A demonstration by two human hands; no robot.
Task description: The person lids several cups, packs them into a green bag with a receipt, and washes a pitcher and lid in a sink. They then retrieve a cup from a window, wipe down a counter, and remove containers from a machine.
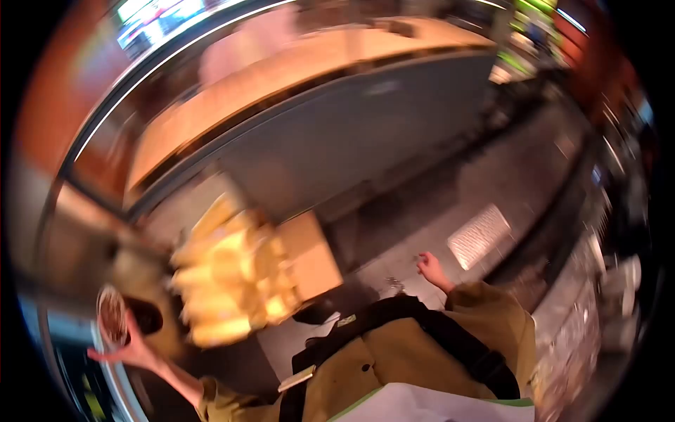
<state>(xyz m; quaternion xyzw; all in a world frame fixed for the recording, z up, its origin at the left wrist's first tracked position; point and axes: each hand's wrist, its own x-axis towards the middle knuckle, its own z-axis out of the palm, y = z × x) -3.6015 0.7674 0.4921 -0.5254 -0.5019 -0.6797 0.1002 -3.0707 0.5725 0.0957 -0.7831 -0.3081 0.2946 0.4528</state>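
Note:
At the lower left, my left hand (pixel 140 353) is around a clear round cup (pixel 111 316) with reddish-brown contents, its thumb stretched out below the cup. Motion blur hides the exact contact. My right hand (pixel 434 270) hangs in the air in front of my body, away from any object. Its fingers are loosely bent and somewhat apart, and I see nothing in them. To the right of the left hand, a heap of blurred yellow packages (pixel 235 274) stands beside a brown cardboard box (pixel 310 254).
A long wooden-topped counter (pixel 281 74) with a dark grey front runs across the back. On the grey floor (pixel 394 246) lies a pale perforated plate or grate (pixel 480 236). Shiny, plastic-wrapped goods (pixel 569 337) line the right side. A bright screen (pixel 158 21) shows at upper left.

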